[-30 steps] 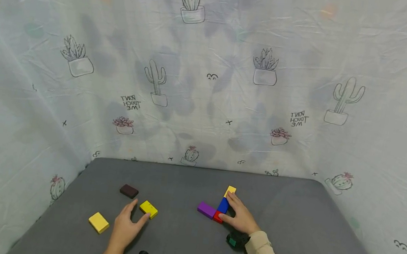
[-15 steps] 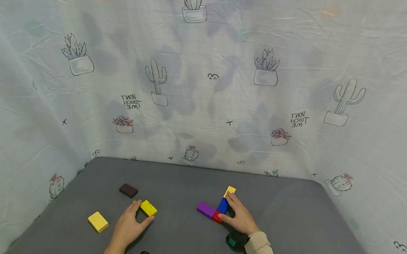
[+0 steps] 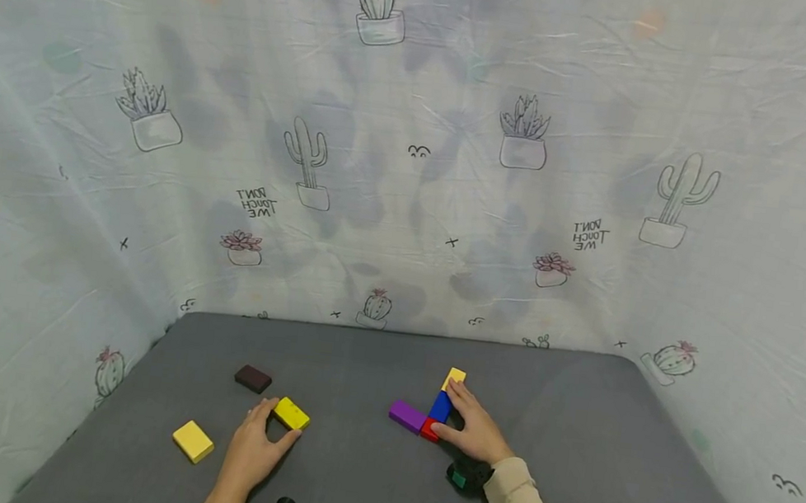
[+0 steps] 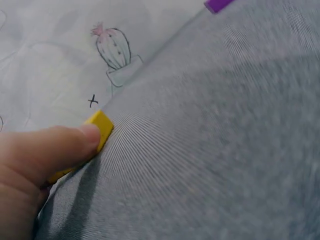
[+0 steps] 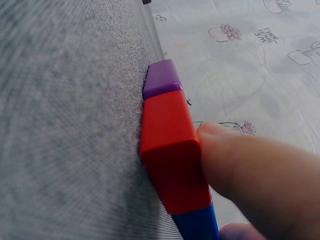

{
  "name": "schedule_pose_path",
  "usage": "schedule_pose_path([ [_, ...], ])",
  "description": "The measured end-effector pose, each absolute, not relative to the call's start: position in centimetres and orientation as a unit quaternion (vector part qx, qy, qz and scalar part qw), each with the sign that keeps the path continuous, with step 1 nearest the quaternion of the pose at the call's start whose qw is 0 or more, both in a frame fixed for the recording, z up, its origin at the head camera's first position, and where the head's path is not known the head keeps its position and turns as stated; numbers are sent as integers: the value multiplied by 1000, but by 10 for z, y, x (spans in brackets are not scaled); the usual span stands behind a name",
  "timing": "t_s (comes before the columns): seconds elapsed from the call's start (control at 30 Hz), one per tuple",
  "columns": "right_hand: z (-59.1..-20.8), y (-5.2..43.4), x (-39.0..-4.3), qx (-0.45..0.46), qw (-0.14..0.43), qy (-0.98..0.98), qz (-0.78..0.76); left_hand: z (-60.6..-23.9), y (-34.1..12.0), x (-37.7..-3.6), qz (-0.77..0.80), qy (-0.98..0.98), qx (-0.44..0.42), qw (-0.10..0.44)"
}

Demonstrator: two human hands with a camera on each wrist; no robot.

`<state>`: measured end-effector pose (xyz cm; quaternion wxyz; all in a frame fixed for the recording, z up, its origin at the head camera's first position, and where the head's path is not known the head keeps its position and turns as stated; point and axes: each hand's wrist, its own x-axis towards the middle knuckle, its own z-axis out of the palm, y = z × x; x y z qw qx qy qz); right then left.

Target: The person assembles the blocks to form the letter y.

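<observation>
Yellow block on grey table, pinched at short edges by left hand; judged light, rigid, smooth; red block in joined row touched by right hand, fingers relaxed.

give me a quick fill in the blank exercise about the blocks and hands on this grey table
1. The left hand pinches a block whose colour is ____.
2. The right hand rests on a joined group; its thumb touches the ____ block.
3. The purple block lies beside the red block, and the block farthest from the person in that group is ____.
4. The dark block on the table is touched by ____ hand.

Missing words: yellow; red; yellow; neither
</observation>
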<state>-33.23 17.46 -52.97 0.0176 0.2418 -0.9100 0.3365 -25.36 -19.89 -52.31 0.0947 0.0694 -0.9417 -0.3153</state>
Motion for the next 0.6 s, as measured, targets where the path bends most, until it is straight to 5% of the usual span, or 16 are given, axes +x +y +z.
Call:
schedule_pose_path([
  [0.6,-528,175,-331,239,6,-909,342,-523,-197,-250,-356,-922,67,132],
])
